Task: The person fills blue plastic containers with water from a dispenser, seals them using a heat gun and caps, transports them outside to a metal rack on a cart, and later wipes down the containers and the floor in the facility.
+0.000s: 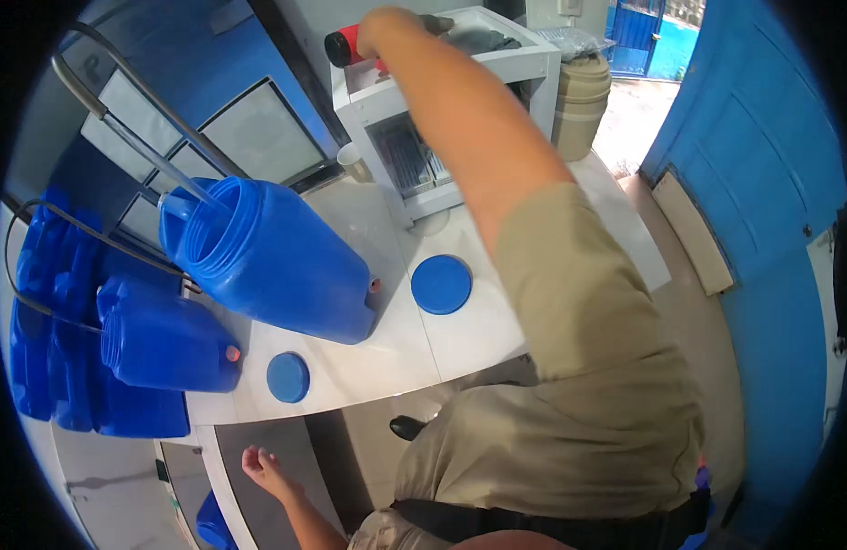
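At the top, my right hand (390,29) is wrapped around a red-and-black handheld tool (341,47), above the white shelf unit; its exact kind is unclear. My left hand (261,469) hangs below the counter's front edge, loosely curled and holding nothing. A large blue plastic jerrycan (293,268) stands uncapped on the counter, with a clear tube or water stream (163,165) running from a metal pipe into its mouth. A smaller blue jerrycan (169,337) has a thin hose at its mouth. Two blue screw caps (441,284) (288,377) lie flat before the jerrycans.
More blue jerrycans (66,344) stand at the left. A white shelf unit (444,199) is on the tiled counter (409,344), beside a white cup (353,161). Behind it is a beige lidded container (581,103). A blue door (760,158) stands at the right.
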The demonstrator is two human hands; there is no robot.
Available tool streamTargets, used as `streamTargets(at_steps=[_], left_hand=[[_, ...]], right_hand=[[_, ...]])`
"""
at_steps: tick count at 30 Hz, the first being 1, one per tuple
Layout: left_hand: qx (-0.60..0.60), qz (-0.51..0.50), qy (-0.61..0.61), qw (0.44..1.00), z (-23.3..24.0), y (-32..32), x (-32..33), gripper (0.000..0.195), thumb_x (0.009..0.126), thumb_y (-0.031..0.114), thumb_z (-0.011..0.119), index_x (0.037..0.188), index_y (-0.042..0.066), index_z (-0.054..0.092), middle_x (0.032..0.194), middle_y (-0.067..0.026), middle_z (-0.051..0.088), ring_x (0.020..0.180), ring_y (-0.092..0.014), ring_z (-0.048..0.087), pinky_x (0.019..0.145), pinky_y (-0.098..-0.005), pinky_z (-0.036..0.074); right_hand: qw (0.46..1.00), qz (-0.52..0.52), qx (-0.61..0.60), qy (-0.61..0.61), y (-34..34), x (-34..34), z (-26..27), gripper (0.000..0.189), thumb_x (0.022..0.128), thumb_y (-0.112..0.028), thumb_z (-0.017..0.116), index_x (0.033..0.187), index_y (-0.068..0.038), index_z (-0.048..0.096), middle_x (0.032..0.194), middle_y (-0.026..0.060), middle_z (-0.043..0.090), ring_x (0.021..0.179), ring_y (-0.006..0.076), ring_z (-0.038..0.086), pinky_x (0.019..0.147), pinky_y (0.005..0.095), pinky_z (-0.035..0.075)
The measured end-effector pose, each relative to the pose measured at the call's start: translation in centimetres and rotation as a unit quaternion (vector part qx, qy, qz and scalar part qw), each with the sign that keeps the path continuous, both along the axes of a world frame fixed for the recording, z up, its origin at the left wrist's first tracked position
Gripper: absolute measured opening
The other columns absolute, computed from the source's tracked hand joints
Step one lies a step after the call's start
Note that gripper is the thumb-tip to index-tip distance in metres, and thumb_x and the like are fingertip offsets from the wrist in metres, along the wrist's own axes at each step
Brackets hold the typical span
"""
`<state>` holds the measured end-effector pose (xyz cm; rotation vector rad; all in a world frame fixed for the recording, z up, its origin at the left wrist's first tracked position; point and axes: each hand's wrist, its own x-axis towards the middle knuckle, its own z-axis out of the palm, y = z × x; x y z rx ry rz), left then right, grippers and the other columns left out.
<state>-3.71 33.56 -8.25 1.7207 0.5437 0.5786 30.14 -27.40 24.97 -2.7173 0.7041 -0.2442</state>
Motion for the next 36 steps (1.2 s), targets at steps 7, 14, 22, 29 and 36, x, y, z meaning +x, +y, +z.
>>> streamTargets(at_steps=[7,14,22,29,36], left_hand=[[0.013,-0.014,0.017,1.000,1.1,-3.3,-8.2,0.033,0.096,0.016,0.060,0.127,0.012,0.049,0.125,-0.0014,0.052,0.105,-0.010,0.052,0.085,-0.0270,0.043],[0.021,-0.044,0.003,0.999,2.7,-6.7,-8.0,0.034,0.096,0.011,0.059,0.128,0.009,0.048,0.126,-0.0035,0.050,0.109,-0.012,0.049,0.089,-0.0257,0.042],[0.063,-0.141,-0.023,0.988,5.8,-8.2,-5.4,0.033,0.095,0.005,0.060,0.126,0.004,0.049,0.123,-0.0076,0.052,0.105,-0.015,0.052,0.093,-0.0287,0.044],[0.033,-0.113,0.031,0.993,3.3,-7.9,-7.0,0.034,0.094,0.008,0.063,0.125,0.008,0.050,0.124,-0.0039,0.051,0.103,-0.011,0.050,0.084,-0.0255,0.044],[0.037,-0.099,0.046,0.993,4.0,-7.8,-9.3,0.036,0.093,0.011,0.065,0.126,0.008,0.050,0.123,-0.0051,0.050,0.106,-0.013,0.050,0.086,-0.0280,0.044]], right_hand=[[0.994,0.073,0.074,-0.025,-8.6,-0.9,-1.3,0.035,0.085,-0.037,0.068,0.097,-0.004,0.075,0.090,0.0138,0.074,0.076,0.0296,0.070,0.073,0.0431,0.056],[0.976,0.078,-0.198,0.053,-14.9,-3.6,-4.1,0.060,0.076,-0.042,0.077,0.118,0.001,0.070,0.122,0.0190,0.068,0.110,0.0355,0.067,0.093,0.0459,0.053],[0.967,0.112,-0.223,0.054,-16.5,-3.6,-4.7,0.050,0.076,-0.036,0.079,0.113,-0.003,0.073,0.118,0.0159,0.071,0.105,0.0353,0.068,0.090,0.0464,0.054],[0.965,0.153,-0.211,0.031,-16.0,2.2,-6.7,0.040,0.078,-0.026,0.072,0.110,-0.003,0.074,0.114,0.0188,0.071,0.103,0.0355,0.069,0.090,0.0456,0.053],[0.977,0.082,-0.198,0.017,-16.3,4.0,-7.5,0.040,0.086,-0.028,0.066,0.123,-0.013,0.070,0.128,0.0107,0.067,0.117,0.0322,0.065,0.096,0.0503,0.051]])
